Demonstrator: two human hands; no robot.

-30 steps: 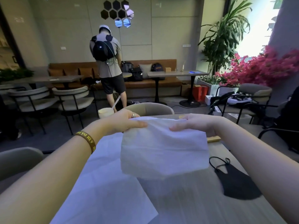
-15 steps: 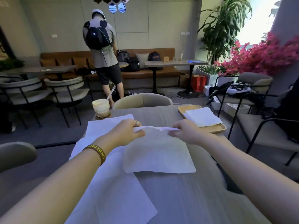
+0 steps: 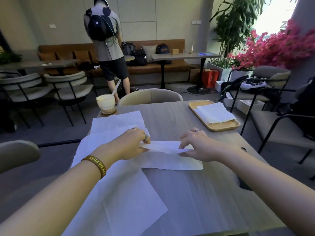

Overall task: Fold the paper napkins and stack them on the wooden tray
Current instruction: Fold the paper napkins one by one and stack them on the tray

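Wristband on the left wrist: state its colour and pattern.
Brown wristband with yellow lettering, seen best in the head view.

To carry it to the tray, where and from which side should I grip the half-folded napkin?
Probably pinch the half-folded napkin at both ends of its far edge, from above, where the left hand and right hand pinch it: it lies flat and limp.

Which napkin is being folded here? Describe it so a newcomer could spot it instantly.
On the grey table, look at the near middle. The napkin lies there, its far edge lifted and pinched by the left hand and right hand. Unlike the flat open sheets on its left and the folded stack on the wooden tray, it alone is held.
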